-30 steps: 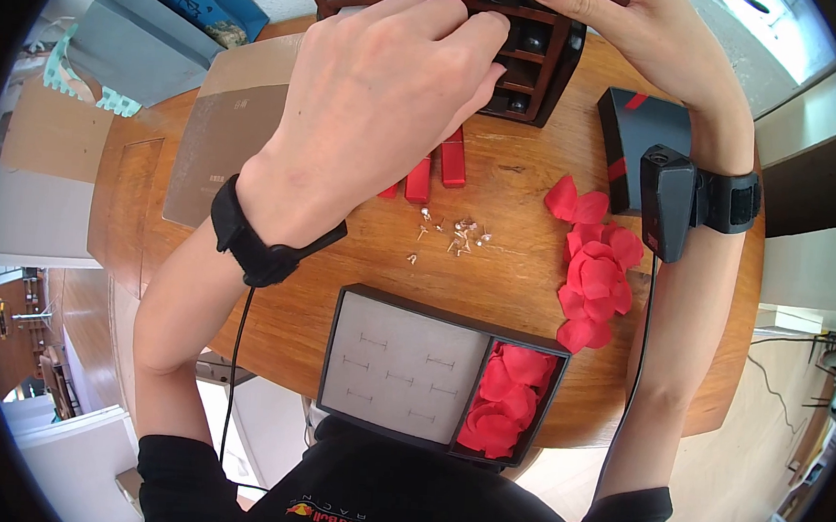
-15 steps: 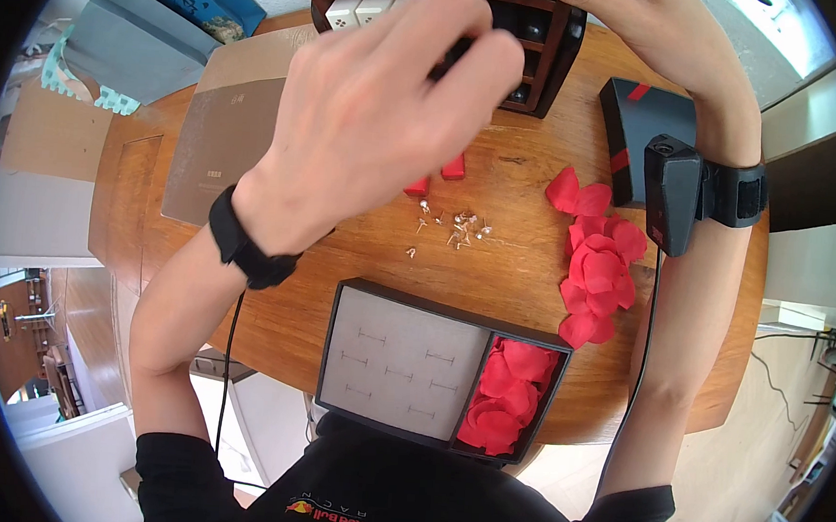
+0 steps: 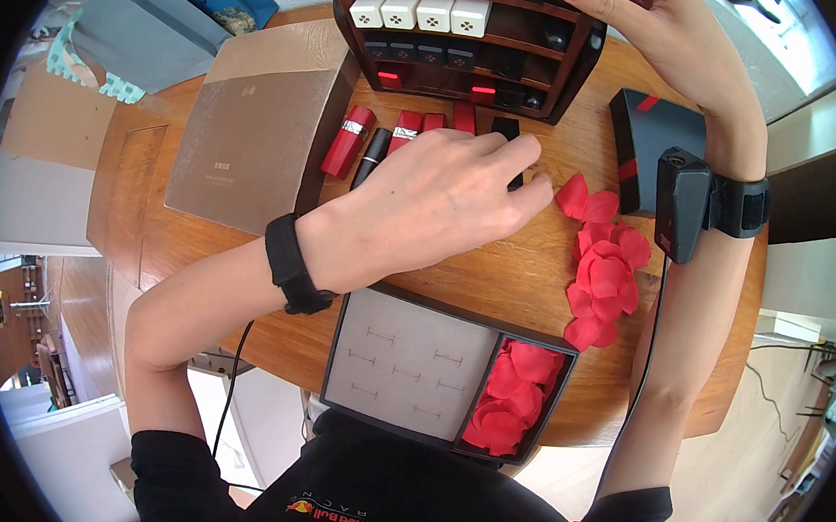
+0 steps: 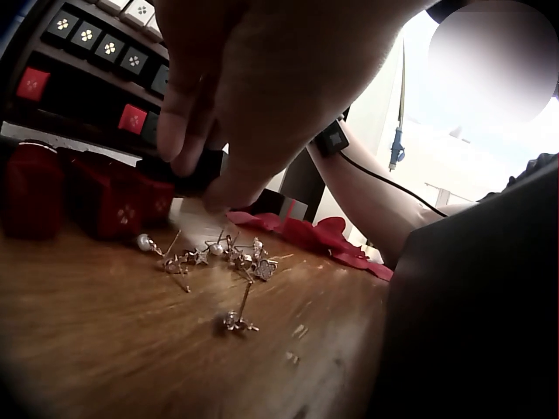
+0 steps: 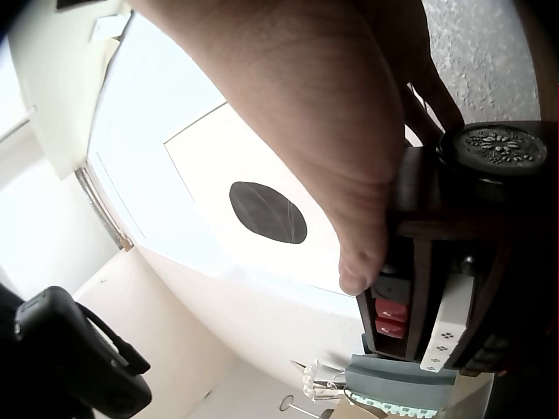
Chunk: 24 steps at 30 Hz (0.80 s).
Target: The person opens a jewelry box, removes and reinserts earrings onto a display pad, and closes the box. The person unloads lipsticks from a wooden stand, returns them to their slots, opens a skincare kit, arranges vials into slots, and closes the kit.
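Note:
My left hand [image 3: 431, 200] reaches over the middle of the table, thumb and fingers pinching a black lipstick case [image 4: 201, 177]. Beside it stand several red lipstick cases [image 3: 349, 142] and a slim black tube [image 3: 373, 155]. Below the hand, in the left wrist view, small earrings [image 4: 236, 323] with pearls and thin posts lie on the wood; the hand hides them in the head view. At the back right, my right hand [image 3: 666, 46] grips the upper corner of a dark wooden lipstick rack [image 3: 582, 75], thumb against its edge and other fingers behind it.
Nearest the body, an open black box holds a grey slotted pad [image 3: 414, 328] and red petals [image 3: 515, 401]. More petals [image 3: 606, 272] lie on the table, near a black box [image 3: 636, 131] with red ribbon. At left are a brown box [image 3: 253, 146] and paper bags [image 3: 150, 29].
My left hand has come down from the rack toward the body and right, bringing the black lipstick case beside the red ones. The right hand stays at the rack's corner.

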{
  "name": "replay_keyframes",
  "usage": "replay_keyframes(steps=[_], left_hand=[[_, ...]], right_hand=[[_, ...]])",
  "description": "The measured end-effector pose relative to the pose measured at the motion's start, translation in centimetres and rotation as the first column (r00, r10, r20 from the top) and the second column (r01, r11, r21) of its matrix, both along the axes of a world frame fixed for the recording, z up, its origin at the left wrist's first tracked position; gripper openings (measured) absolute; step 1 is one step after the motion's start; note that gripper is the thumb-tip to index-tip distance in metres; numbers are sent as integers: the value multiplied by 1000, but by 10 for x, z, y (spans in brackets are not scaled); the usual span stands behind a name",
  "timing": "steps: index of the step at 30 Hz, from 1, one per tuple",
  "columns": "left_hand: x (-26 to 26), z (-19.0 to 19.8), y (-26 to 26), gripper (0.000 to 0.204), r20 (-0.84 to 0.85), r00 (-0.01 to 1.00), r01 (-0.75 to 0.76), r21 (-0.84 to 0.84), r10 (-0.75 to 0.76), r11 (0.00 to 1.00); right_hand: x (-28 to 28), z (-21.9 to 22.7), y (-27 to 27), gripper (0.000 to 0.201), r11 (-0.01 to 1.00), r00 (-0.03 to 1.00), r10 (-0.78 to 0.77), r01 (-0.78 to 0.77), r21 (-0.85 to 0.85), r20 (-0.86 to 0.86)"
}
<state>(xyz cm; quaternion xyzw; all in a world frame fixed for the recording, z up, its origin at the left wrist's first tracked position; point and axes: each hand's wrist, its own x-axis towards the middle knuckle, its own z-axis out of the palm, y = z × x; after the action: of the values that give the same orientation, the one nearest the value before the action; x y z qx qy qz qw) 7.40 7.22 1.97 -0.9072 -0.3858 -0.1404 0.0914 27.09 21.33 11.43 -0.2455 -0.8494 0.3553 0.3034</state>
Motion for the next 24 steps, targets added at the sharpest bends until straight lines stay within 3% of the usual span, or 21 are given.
replay_keyframes(steps=[6,13,17,20,24], left_hand=[[-2,-2,4,23,-28,1000,-5,-55,4,998],[-31,33,1,19,162,985,-39,-74,51,996],[-55,44,-1,21,264,944,-199,-24,198,980],[-72,51,7,26,353,906,-335,263,233,905],[-81,58,12,29,310,894,-412,284,324,866]], right_hand=[[0,-25,32,78,1000,1000,-2,2,21,-23],[4,-7,13,80,1000,1000,14,-14,16,7],[2,-2,6,80,999,1000,22,-22,25,-3],[0,1,3,79,1000,998,-29,29,-4,61],[-1,-13,16,77,999,1000,-21,21,29,15]])
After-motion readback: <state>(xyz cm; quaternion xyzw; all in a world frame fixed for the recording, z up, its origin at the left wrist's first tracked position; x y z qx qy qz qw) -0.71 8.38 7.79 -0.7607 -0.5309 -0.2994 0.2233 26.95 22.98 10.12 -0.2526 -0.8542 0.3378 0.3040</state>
